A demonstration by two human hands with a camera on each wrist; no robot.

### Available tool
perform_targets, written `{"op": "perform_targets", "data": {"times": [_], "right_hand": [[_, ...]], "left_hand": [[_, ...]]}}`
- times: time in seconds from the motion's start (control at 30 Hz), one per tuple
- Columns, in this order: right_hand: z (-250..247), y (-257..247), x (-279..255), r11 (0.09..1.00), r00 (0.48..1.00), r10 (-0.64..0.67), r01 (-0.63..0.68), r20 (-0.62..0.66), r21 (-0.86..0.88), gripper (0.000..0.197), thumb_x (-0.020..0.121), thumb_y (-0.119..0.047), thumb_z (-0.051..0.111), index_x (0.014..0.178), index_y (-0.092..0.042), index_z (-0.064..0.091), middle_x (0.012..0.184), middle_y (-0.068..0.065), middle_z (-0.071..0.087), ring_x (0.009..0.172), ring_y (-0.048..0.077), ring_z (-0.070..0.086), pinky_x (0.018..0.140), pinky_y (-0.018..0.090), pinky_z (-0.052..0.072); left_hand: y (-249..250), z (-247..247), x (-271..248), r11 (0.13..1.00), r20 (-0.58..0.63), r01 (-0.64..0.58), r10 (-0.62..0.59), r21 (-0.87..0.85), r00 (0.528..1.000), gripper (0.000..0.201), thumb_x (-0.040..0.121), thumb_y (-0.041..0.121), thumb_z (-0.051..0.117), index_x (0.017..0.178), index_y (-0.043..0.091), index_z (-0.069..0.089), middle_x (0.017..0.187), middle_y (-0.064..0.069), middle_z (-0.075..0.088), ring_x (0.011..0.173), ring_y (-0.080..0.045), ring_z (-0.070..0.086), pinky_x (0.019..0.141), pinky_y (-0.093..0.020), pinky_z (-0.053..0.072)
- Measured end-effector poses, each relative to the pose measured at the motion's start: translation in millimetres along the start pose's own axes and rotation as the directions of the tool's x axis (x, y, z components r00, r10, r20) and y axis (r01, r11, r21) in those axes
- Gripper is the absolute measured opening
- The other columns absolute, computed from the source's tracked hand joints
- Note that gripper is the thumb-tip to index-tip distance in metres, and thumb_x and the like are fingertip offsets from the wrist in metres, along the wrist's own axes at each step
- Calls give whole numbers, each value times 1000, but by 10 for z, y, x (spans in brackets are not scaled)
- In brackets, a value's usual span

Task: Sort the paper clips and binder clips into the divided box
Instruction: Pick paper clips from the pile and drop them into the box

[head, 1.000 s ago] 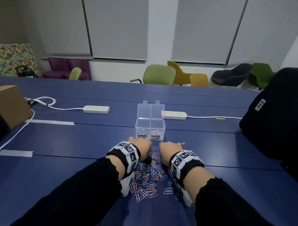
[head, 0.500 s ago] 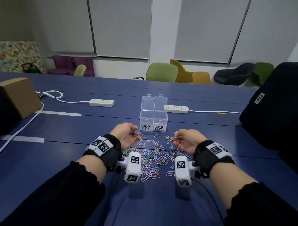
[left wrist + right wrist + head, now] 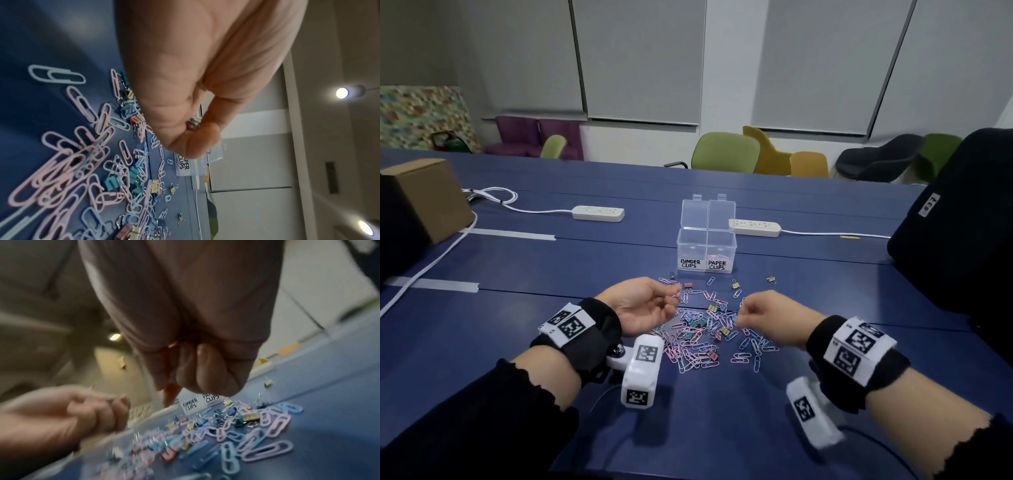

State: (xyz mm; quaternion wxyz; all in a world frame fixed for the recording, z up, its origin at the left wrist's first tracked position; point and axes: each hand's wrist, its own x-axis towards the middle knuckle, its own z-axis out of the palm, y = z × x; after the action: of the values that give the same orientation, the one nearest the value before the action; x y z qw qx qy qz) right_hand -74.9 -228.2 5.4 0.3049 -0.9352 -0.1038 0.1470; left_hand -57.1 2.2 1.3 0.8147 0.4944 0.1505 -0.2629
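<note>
A pile of pastel paper clips and small binder clips [image 3: 709, 329] lies on the blue table [image 3: 551, 274]. Behind it stands the clear divided box [image 3: 707, 253], lids up, labelled BINDER CLIPS on the left and PAPER CLIPS on the right. Pink clips show in the right compartment. My left hand [image 3: 674, 301] hovers palm-up at the pile's left edge and pinches paper clips [image 3: 192, 125] between thumb and fingers. Above the pile's right edge, my right hand [image 3: 741, 313] has its fingers curled tight. Only a glint of a clip shows inside them [image 3: 172, 345].
Two white power strips [image 3: 598, 213] [image 3: 754, 228] lie behind and beside the box. A cardboard box [image 3: 424, 198] stands far left and a black bag [image 3: 962, 222] far right. Grey tape strips [image 3: 506, 234] cross the table. A few binder clips [image 3: 771, 279] lie apart.
Both hands were pressed down on the pile a second ago. They have since lifted, turned and moved apart, each carrying clips. The pile now lies uncovered between them.
</note>
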Motion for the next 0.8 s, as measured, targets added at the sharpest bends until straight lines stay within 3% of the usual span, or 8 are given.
{"op": "perform_targets", "data": {"times": [0.07,0.13,0.27,0.33,0.43,0.5,0.67,0.8], "right_hand": [[57,-46,-46,942,991,-94,119,93,-314,11,84,-29,67,82,-23,57,73,-12,48,70,9,48,59,20,37],[130,-52,-53,896,983,-93,153,160,-416,16,79,-31,71,87,-26,57,81,-10,48,82,14,49,69,24,39],[216,-68,10,846,979,-73,161,188,-509,14,82,-27,69,90,-19,61,93,-2,58,88,20,55,72,26,42],[235,-79,48,837,979,-69,163,194,-523,14,83,-23,67,77,-22,54,91,0,60,89,22,57,72,25,41],[250,-95,77,834,977,-37,147,212,-532,8,85,-18,64,81,-19,57,88,1,59,82,19,52,70,26,40],[251,-103,82,826,975,-24,143,219,-545,9,86,-18,62,91,-12,64,96,7,67,83,21,55,70,26,41],[260,-88,114,797,969,-4,152,247,-585,19,89,-19,58,100,-5,66,106,13,68,82,21,53,66,26,40],[249,-65,103,819,972,5,132,237,-559,14,91,-20,52,87,-8,60,94,15,65,77,22,49,54,25,35]], "left_hand": [[4,-18,2,1000,-7,11,-12,-21,1000,18,95,-7,36,96,-1,54,73,-10,54,48,-12,52,43,-18,49],[17,-34,-16,1000,3,25,-25,-8,1000,19,91,-6,37,93,0,55,73,-11,57,55,-13,53,46,-18,50],[-13,-90,-1,928,8,29,-34,370,999,21,87,13,56,69,15,47,57,2,39,45,-10,31,39,-18,28],[-52,-100,10,630,24,-65,73,774,997,26,86,21,66,67,18,48,57,1,38,46,-9,28,43,-19,25],[-94,-29,-15,-111,126,-112,129,988,984,17,74,25,78,82,24,64,66,7,49,58,-9,44,56,-23,38],[-102,23,-1,-292,155,-118,107,949,982,23,72,21,78,93,22,67,73,12,46,71,-12,49,65,-25,42],[-128,77,105,-368,195,-140,119,919,974,17,76,22,75,91,20,69,74,8,51,76,-14,52,66,-23,40],[-138,75,159,-377,196,-136,125,916,973,8,81,27,70,86,24,64,82,5,58,78,-16,56,66,-24,44]]}}
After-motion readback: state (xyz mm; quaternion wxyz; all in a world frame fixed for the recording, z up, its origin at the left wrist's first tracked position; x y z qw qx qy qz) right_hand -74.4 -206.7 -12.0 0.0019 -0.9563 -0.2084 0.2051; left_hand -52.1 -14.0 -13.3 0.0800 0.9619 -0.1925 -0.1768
